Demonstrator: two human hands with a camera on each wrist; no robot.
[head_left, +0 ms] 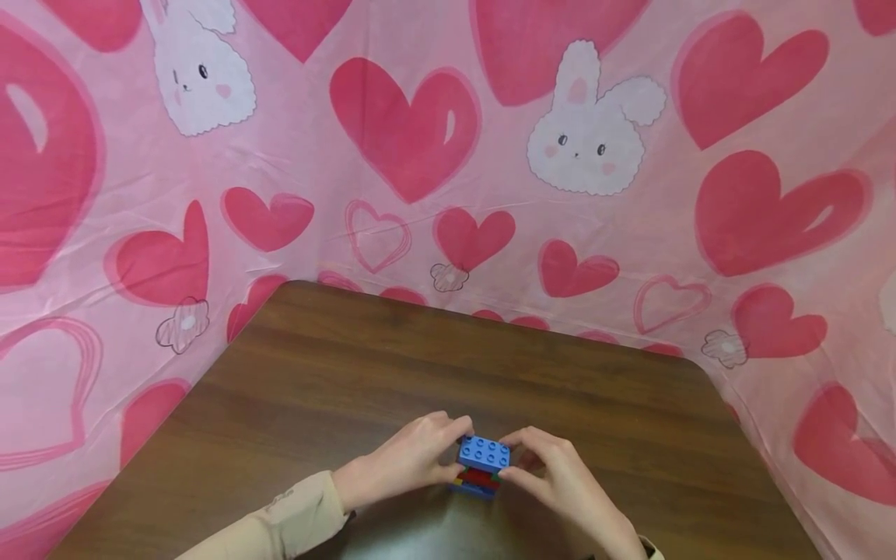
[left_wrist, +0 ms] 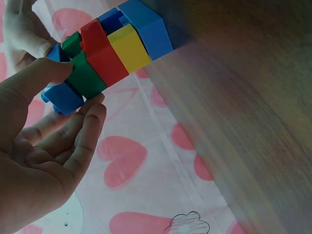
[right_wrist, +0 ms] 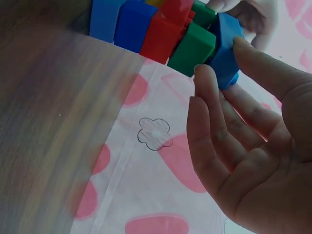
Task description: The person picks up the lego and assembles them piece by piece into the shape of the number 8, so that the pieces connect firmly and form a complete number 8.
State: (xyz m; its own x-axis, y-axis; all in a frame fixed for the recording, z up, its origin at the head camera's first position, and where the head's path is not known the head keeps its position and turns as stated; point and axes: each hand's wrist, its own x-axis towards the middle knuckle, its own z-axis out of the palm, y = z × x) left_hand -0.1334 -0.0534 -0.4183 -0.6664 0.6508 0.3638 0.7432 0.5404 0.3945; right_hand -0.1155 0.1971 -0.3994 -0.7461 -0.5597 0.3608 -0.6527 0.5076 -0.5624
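Observation:
A short tower of toy building bricks stands near the table's front edge, between both hands. A studded blue brick [head_left: 484, 453] tops it. Below come two green bricks [left_wrist: 87, 75], a red brick [left_wrist: 104, 53], a yellow brick [left_wrist: 129, 48] beside a blue brick [right_wrist: 135, 25], and a blue base brick [left_wrist: 152, 29]. My left hand [head_left: 418, 453] grips the tower from the left, its thumb on a green brick just under the top one. From the right, my right hand [head_left: 558, 472] pinches the top blue brick, thumb on one side and fingers on the other.
The brown wooden table [head_left: 336, 365] stretches out behind the hands. Beyond its far edge hangs a pink cloth [head_left: 504, 171] printed with hearts and rabbits, which also runs along the left and right sides.

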